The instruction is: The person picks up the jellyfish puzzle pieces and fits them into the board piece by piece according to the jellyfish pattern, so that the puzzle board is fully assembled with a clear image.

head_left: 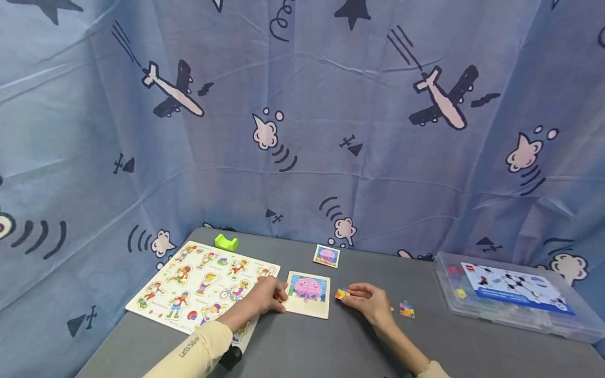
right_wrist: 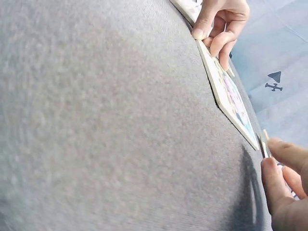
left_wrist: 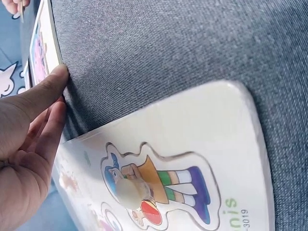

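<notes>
A small square wooden puzzle board [head_left: 309, 308] with a pink jellyfish picture lies in the middle of the grey table. My left hand [head_left: 268, 295] holds it by its left edge; in the left wrist view the thumb [left_wrist: 54, 83] presses against the board's edge. Just right of the board, my right hand [head_left: 371, 303] pinches an orange and yellow jigsaw piece [head_left: 342, 294] between thumb and fingertips, above the table. In the right wrist view that piece [right_wrist: 265, 144] shows edge-on. Another colourful jigsaw piece [head_left: 407, 310] lies to the right of this hand, and a sliver of something pale peeks out beside it.
A large white peg puzzle board [head_left: 177, 286] with sports figures lies at the left, under my left forearm. Behind stand a green block [head_left: 226, 243] and a small jellyfish picture card [head_left: 326, 255]. A clear plastic case [head_left: 510, 320] sits at the right, before the blue curtain [head_left: 302, 199].
</notes>
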`<state>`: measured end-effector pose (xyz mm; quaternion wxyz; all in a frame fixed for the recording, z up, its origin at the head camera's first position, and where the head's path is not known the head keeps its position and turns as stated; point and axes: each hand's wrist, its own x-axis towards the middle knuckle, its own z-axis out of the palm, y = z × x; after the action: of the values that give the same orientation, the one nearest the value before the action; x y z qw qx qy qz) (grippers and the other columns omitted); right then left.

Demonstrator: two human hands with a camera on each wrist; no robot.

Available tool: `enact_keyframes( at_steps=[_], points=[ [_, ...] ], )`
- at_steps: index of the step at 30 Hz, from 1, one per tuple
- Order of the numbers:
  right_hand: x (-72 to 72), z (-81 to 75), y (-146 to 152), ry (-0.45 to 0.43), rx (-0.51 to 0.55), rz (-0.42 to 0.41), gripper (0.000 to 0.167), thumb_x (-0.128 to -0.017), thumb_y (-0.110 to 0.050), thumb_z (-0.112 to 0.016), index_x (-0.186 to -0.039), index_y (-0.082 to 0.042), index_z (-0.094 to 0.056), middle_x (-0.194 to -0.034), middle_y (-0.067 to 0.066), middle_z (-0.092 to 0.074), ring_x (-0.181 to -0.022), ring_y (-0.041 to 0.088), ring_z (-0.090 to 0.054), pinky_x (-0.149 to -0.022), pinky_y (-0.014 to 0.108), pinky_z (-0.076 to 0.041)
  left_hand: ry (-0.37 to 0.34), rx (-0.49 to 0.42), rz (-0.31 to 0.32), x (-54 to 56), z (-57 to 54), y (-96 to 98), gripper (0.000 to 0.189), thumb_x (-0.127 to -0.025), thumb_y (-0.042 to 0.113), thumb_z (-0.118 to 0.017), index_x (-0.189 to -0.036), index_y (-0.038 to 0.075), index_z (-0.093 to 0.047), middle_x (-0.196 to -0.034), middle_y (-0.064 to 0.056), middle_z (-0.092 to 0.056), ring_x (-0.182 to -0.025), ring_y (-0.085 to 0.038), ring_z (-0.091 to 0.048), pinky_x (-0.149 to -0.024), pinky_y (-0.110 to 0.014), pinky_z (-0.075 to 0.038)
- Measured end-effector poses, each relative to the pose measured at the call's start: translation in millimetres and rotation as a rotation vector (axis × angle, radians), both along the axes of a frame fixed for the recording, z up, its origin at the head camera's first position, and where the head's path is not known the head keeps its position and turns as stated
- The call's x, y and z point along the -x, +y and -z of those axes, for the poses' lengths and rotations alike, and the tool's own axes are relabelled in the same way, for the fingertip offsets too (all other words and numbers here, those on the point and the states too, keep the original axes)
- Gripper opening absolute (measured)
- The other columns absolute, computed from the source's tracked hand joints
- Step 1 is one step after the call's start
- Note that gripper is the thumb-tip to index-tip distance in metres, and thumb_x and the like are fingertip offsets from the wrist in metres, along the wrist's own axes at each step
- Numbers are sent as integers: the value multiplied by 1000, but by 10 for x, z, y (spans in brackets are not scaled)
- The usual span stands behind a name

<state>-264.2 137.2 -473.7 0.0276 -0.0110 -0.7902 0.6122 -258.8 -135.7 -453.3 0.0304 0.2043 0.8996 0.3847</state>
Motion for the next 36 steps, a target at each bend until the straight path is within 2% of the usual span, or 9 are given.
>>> enact_keyframes(
  at_steps=[4,7,13,18,22,27,31,35,36],
  points=[
    [-38,26,4,-51,-22,-1,32,-71,1,-80,-100,9,-68,-91,14,-71,-76,11,-64,-62,20,-50,16,4,13,19,26,-6,19,-63,-8,-82,-77,-5,-69,-113,-28,-63,-70,-15,-62,-55,-20,-43],
    [-60,28,3,-55,-65,-18,29,-71,0,-80,-97,8,-68,-90,13,-70,-74,12,-64,-61,21,-50,24,-3,20,21,27,-12,19,-63,-8,-82,-77,-4,-69,-113,-28,-63,-69,-14,-61,-55,-19,-42],
    [-64,-4,4,-22,-80,-87,40,-66,11,-79,-103,12,-63,-90,18,-69,-75,21,-68,-62,25,-52,17,-12,22,5,8,-17,19,-63,-9,-81,-77,-5,-69,-114,-29,-62,-71,-18,-62,-55,-20,-41],
    [-64,-15,-1,-5,-103,-93,36,-65,16,-77,-99,13,-63,-87,16,-67,-76,24,-67,-62,25,-53,18,-13,16,-3,1,-17,19,-64,-8,-81,-78,-5,-69,-114,-29,-63,-73,-22,-64,-54,-20,-41],
    [-53,2,9,-55,-24,-69,36,-66,18,-75,-100,13,-63,-86,15,-68,-76,21,-66,-63,25,-53,13,-14,16,-9,-12,-14,19,-64,-7,-82,-78,-4,-69,-114,-28,-63,-71,-18,-63,-55,-20,-42],
    [-45,2,47,-144,118,-47,38,-70,15,-74,-106,16,-61,-84,11,-69,-74,13,-63,-63,23,-53,10,7,12,5,-15,-11,20,-63,-5,-83,-77,-3,-70,-110,-26,-65,-63,-7,-55,-55,-20,-44],
    [-57,-22,70,-180,214,-98,42,-73,15,-72,-112,18,-57,-84,9,-70,-73,11,-65,-66,23,-53,38,36,10,17,-14,-26,20,-62,-4,-84,-74,0,-69,-104,-23,-68,-59,-2,-51,-53,-19,-44],
    [-74,-39,69,-197,274,-169,42,-75,14,-71,-113,19,-56,-84,6,-69,-74,11,-65,-68,23,-54,28,34,-3,15,-26,-20,20,-61,-4,-84,-72,1,-69,-106,-24,-67,-60,-3,-52,-52,-19,-43],
    [-78,-42,65,-200,284,-183,42,-75,13,-71,-113,19,-56,-84,5,-69,-74,10,-65,-69,24,-53,7,31,-16,13,-31,-9,20,-61,-5,-84,-73,-1,-69,-107,-25,-67,-61,-4,-53,-52,-20,-43]
  ],
)
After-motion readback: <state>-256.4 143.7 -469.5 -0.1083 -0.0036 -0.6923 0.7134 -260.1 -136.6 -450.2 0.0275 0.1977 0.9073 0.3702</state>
